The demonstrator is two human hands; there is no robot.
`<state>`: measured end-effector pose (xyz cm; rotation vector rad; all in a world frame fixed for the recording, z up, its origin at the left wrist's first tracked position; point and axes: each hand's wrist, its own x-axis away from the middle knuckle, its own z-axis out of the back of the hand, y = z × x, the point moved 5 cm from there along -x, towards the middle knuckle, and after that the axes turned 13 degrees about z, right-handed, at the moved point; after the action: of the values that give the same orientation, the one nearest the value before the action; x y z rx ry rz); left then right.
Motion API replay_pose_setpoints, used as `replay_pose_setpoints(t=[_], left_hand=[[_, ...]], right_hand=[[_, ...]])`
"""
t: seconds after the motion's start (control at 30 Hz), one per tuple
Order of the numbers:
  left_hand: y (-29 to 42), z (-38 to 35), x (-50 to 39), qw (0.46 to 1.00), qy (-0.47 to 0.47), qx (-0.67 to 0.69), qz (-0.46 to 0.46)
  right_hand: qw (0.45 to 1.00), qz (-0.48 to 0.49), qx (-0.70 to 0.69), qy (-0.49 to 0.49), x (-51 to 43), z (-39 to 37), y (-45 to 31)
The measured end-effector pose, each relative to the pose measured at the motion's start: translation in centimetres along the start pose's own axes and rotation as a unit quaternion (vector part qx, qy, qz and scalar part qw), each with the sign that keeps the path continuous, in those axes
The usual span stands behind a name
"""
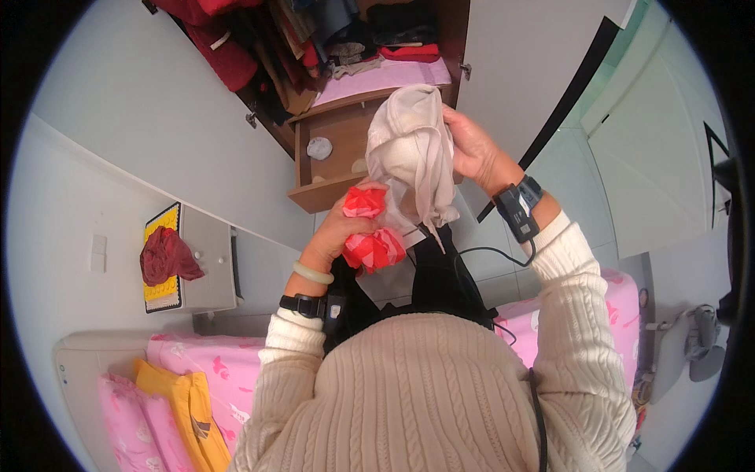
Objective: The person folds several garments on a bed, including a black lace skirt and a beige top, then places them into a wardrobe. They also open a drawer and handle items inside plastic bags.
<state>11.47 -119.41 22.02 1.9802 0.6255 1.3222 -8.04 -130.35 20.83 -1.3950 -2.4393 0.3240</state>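
My left hand (348,224) grips a crumpled red-and-white plastic bag (374,248), part of which bulges out above the thumb. In my right hand (475,147) is a pale, off-white bundle of thin cloth or bag material (413,135), with folds and a narrow end hanging down. A whitish item shows inside its opening; what it is I cannot tell. Both hands are above the front of an open wooden drawer (339,127). Inside that drawer lies a small white bundle (319,148), and other pale items are partly hidden by the cloth.
Above the drawer, the wardrobe holds hanging clothes (236,53) and folded garments (407,41). Its white doors (194,135) stand open on both sides. A nightstand (206,259) carries a dark red cloth (168,256). Behind me is a bed with pink bedding (206,360). A cable (495,251) hangs from my right wrist.
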Motion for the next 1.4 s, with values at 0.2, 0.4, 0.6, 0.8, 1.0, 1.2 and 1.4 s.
replay_pose_setpoints(t=[0.2, 0.4, 0.6, 0.8, 1.0, 1.2, 1.4], left_hand=[[-0.6, -0.4, -0.8, 0.999, -0.005, 0.052, 0.014], [-1.1, 2.6, 1.4, 0.990, 0.042, 0.116, -0.073], [-2.1, 5.3, 3.4, 0.979, 0.081, 0.118, -0.143], [-2.9, 5.3, 3.7, 0.961, 0.046, 0.273, -0.026], [-3.3, 5.9, 3.9, 0.955, 0.067, 0.280, -0.070], [-4.6, 9.3, 4.4, 0.961, 0.143, 0.203, -0.122], [-3.8, 8.7, 6.0, 0.962, 0.103, 0.237, -0.092]], right_hand=[[1.000, -0.009, 0.000, 0.020, 1.0, 1.0, 0.3], [0.968, -0.043, 0.083, 0.232, 3.2, 7.3, -0.1], [0.962, -0.146, 0.159, 0.168, 8.8, 7.2, 4.5], [0.940, -0.112, 0.316, 0.071, 9.5, 4.1, 7.5], [0.926, -0.234, 0.277, 0.102, 10.1, 6.0, 8.0], [0.957, -0.086, 0.265, 0.085, 9.9, 4.6, 7.8], [0.976, 0.025, 0.158, 0.145, 8.9, 6.9, 4.7]])
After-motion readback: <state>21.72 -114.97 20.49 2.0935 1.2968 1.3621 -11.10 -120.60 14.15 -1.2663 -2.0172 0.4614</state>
